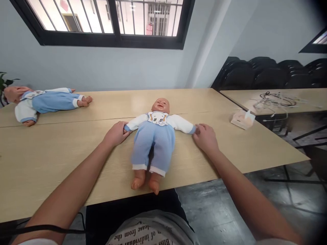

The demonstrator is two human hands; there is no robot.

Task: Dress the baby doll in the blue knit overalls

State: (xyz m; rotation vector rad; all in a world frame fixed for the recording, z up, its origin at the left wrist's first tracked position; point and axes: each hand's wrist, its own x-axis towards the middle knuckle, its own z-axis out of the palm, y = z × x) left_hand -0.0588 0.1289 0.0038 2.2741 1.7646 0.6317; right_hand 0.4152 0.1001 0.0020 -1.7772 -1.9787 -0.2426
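Observation:
A baby doll [154, 143] in a blue and white outfit lies on its back on the wooden table [109, 170], head toward the window and feet at the near edge. An elephant-like face decorates its bib. Its arms are spread to both sides. My left hand [117, 133] is closed around the doll's hand on the left. On the other side, my right hand [205, 137] has its fingers wrapped over the doll's other hand.
A second doll [53, 100] in similar clothes lies at the far left of the table. A tissue box [242, 119] stands at the right. Cables [277, 99] lie on another table, with stacked black chairs [268, 73] behind.

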